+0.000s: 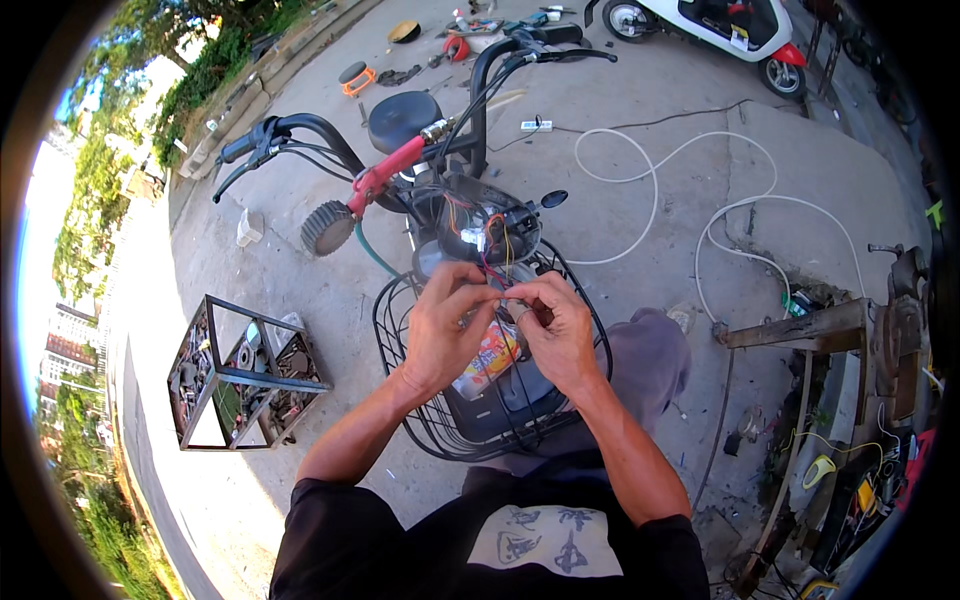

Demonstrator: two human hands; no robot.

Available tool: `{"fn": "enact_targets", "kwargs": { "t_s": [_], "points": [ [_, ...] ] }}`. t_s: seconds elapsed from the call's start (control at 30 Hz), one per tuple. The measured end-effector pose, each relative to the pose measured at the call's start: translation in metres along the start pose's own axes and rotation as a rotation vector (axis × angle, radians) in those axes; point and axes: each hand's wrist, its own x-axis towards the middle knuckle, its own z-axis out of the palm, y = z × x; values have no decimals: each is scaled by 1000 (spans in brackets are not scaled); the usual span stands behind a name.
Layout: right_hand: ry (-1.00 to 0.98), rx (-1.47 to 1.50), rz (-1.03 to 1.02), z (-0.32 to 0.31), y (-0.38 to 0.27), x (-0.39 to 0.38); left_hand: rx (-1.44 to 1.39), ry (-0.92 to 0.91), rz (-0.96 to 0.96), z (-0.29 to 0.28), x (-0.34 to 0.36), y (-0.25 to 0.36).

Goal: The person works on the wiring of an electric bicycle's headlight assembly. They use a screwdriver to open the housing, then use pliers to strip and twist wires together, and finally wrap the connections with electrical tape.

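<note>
- Head view: both hands meet over the black wire basket [392, 318] at the front of an electric scooter [440, 190], just below its opened headlight housing [480, 225].
- The left hand [440, 330] has its fingers curled together, tips pinching a thin bundle of coloured wires [492, 268] that runs up into the housing.
- The right hand [558, 335] is closed the same way, fingertips pressed on the wires just beside the left fingertips; the two hands touch.
- What exactly sits between the fingertips is too small to tell.
- A bright printed packet [485, 360] lies in the basket under the hands.
- A red-handled tool [385, 175] rests across the handlebar area.
- To the left, on the concrete, stands a metal frame crate [240, 375] of scrap parts.
- A white hose [650, 190] loops across the ground on the right.
</note>
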Motion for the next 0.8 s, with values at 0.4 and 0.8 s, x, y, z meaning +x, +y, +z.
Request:
{"fn": "enact_targets", "kwargs": {
  "t_s": [0.4,0.8],
  "points": [
    [-32,-142,-114,3,-6,1,-153,-61,-266,-1,-4,-2],
    [-78,-126,-125,7,6,2,-999,-279,-1040,-14,10,-28]
  ]
}}
